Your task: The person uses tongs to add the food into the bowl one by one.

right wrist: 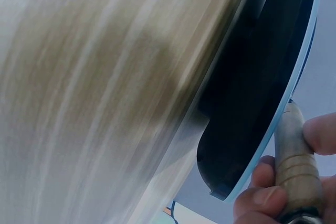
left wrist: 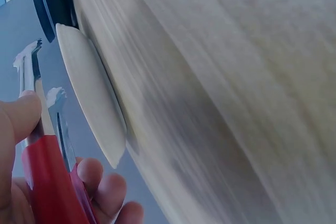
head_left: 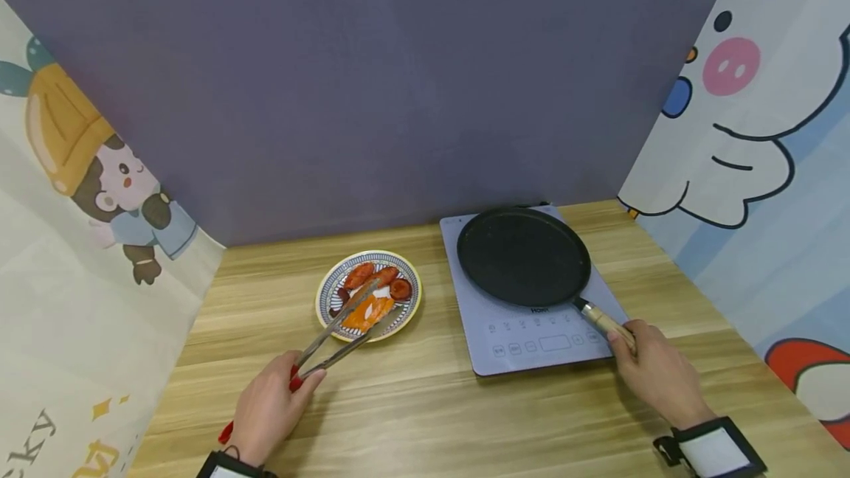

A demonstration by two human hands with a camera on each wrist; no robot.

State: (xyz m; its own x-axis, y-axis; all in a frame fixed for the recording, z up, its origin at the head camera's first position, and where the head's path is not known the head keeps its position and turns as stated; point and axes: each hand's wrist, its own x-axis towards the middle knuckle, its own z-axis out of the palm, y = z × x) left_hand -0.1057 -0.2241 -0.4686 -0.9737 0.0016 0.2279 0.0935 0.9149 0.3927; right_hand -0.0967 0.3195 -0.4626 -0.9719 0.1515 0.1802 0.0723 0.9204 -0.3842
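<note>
A patterned plate [head_left: 328, 292] on the wooden table holds red sausage pieces [head_left: 372, 276] and an orange slice of food [head_left: 367, 313]. My left hand [head_left: 268, 408] grips metal tongs [head_left: 339, 336] with red handles [left wrist: 50, 182]; their tips reach over the plate at the orange slice. The plate's pale underside [left wrist: 92, 95] shows in the left wrist view. A black flat pan [head_left: 523, 255] sits on a grey induction cooker [head_left: 531, 341]. My right hand [head_left: 654, 371] holds the pan's wooden handle [right wrist: 296, 166].
Cartoon-printed panels stand at the left [head_left: 80, 257] and right [head_left: 750, 168], with a grey-purple wall [head_left: 372, 80] behind. The wooden table [head_left: 432, 411] runs to its near edge in front of both hands.
</note>
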